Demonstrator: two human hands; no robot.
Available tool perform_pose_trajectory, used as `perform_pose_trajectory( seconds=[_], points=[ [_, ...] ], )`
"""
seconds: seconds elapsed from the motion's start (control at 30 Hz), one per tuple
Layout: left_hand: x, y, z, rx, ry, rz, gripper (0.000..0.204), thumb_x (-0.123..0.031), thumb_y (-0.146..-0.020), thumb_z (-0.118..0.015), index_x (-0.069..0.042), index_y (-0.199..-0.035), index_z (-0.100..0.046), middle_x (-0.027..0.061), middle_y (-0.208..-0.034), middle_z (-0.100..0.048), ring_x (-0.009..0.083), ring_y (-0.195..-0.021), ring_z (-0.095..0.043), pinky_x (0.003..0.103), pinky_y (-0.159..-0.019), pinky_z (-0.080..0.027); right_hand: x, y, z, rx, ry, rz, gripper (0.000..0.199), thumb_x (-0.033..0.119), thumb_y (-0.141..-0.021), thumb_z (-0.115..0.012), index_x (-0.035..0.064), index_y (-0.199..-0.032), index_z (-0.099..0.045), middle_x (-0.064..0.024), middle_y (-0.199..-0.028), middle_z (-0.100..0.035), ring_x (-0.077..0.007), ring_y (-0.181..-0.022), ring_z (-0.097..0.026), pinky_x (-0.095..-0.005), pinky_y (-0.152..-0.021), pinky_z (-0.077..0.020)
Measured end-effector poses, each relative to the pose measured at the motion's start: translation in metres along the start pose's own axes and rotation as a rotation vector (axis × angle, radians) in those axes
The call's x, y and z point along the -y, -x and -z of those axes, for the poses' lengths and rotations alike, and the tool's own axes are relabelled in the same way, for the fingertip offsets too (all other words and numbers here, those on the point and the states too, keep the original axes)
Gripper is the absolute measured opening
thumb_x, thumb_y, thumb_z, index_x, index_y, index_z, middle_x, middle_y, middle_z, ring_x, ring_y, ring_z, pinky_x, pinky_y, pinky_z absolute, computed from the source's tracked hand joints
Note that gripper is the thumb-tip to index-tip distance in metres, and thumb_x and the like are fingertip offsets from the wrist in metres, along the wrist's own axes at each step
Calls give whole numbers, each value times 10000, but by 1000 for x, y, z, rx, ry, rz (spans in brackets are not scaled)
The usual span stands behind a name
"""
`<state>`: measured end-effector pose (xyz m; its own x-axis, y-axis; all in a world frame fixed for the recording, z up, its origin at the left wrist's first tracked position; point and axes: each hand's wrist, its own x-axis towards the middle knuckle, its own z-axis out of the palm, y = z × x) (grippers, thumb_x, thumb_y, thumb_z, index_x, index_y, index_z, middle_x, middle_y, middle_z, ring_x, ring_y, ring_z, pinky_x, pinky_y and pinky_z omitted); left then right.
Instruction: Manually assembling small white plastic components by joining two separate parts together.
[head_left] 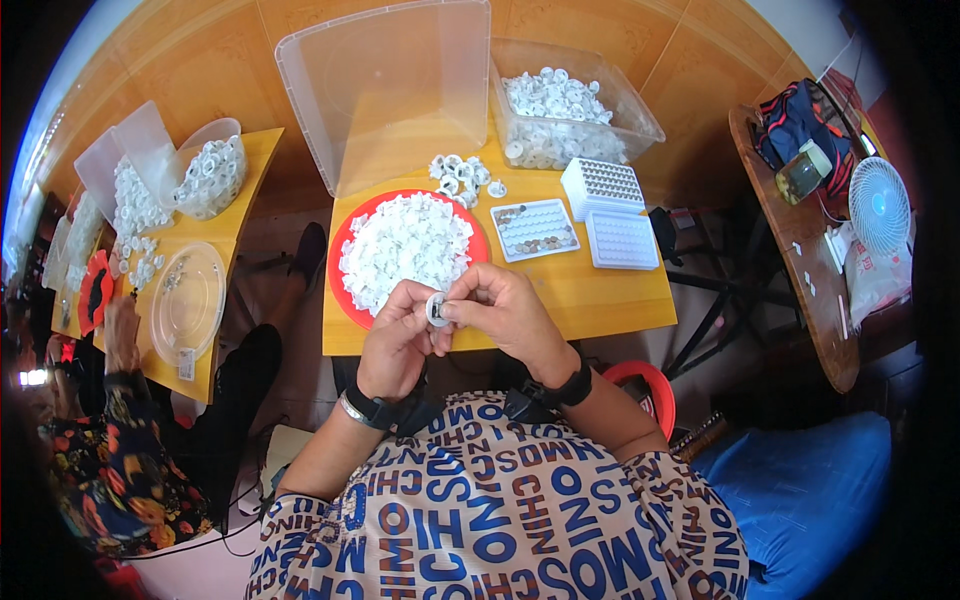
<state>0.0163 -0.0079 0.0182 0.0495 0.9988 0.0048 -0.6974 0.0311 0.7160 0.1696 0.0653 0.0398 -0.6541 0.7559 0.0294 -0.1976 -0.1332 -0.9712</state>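
Close in front of me, just past the table's near edge, my left hand (pixel 400 338) grips a small white round plastic part (pixel 437 309) with a dark middle. Thumb and forefinger of my right hand (pixel 498 308) are pinched at the right side of the same part. Whether a smaller piece sits between those fingertips cannot be made out. Right behind my hands stands a red round tray (pixel 340 290) heaped with small white plastic pieces (pixel 405 250). A white slotted tray (pixel 535 229) holding several small metal-coloured pieces lies to the right of it.
Loose white round parts (pixel 458 178) lie behind the red tray. A clear bin (pixel 640 125) of white parts, an upright clear lid (pixel 390 90) and stacked white trays (pixel 604 187) stand farther back. At left, a co-worker's hand (pixel 122 335) is at another table; a fan (pixel 879 205) stands right.
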Motion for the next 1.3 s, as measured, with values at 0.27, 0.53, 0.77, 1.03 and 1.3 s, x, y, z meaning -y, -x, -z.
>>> perform_pose_trajectory(
  seconds=[0.27, 0.53, 0.77, 1.03, 1.3],
  points=[
    [6, -4, 12, 88, 142, 48, 162, -177, -957, -510, -30, -1026, -505, 119, -835, -612, 168, -670, -587, 242, -604, -471, -2, 1, 1, 18, -48, -45, 103, 29, -873, -640, -6, -879, -543, -77, -787, -647, -131, -676, -650, -234, -600, -523],
    [3, 0, 3, 8, -46, 19, 150, -173, -959, -504, -35, -1017, -504, 115, -836, -612, 154, -672, -583, 240, -615, -473, -5, 1, 0, -2, -62, -22, 109, 23, -878, -628, 7, -895, -521, -66, -786, -632, -110, -677, -624, -221, -606, -501],
    [4, -1, 5, 26, 20, 9, 143, -167, -963, -492, -38, -1024, -503, 100, -825, -611, 139, -677, -578, 240, -629, -472, -8, 1, 1, -11, -78, -40, 97, 44, -880, -637, 16, -903, -547, -32, -776, -624, -76, -672, -595, -208, -608, -484],
    [5, -2, 7, 50, 77, -9, 154, -168, -969, -487, -29, -1033, -502, 103, -820, -613, 149, -656, -578, 244, -625, -472, -5, 3, -3, -67, 11, 35, 89, 53, -889, -629, -3, -928, -572, -29, -793, -635, -63, -696, -600, -207, -616, -496],
    [5, -1, 7, -2, 94, 15, 151, -167, -970, -487, -27, -1026, -499, 107, -812, -612, 152, -651, -582, 235, -604, -475, -6, 4, -3, -25, -39, 4, 96, 41, -878, -631, -14, -924, -567, -50, -811, -648, -85, -716, -625, -224, -638, -521]
  ],
)
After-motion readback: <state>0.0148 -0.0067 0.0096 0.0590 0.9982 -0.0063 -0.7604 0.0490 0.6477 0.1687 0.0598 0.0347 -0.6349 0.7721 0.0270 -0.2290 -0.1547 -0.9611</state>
